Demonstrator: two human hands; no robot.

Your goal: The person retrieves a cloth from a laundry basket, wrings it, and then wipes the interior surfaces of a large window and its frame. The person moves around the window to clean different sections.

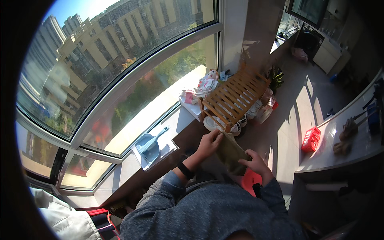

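Observation:
An olive-brown cloth (231, 153) hangs between my hands in front of my body. My left hand (210, 142) pinches its upper left corner, with a black band on the wrist. My right hand (255, 163) grips its right edge, lower down. Just beyond the cloth stands a slatted wooden rack (237, 90), with white shoes (214, 123) beneath its near end. Below my right hand, a red plastic basin or stool (249, 180) is partly hidden by the cloth and my arm.
On the windowsill at the left lie a blue dustpan (151, 153) and a small brush (153, 141). A doll (212, 75) and folded cloths sit by the rack's far left side. A red container (311, 139) stands at the right, and a potted plant (275, 78) behind the rack.

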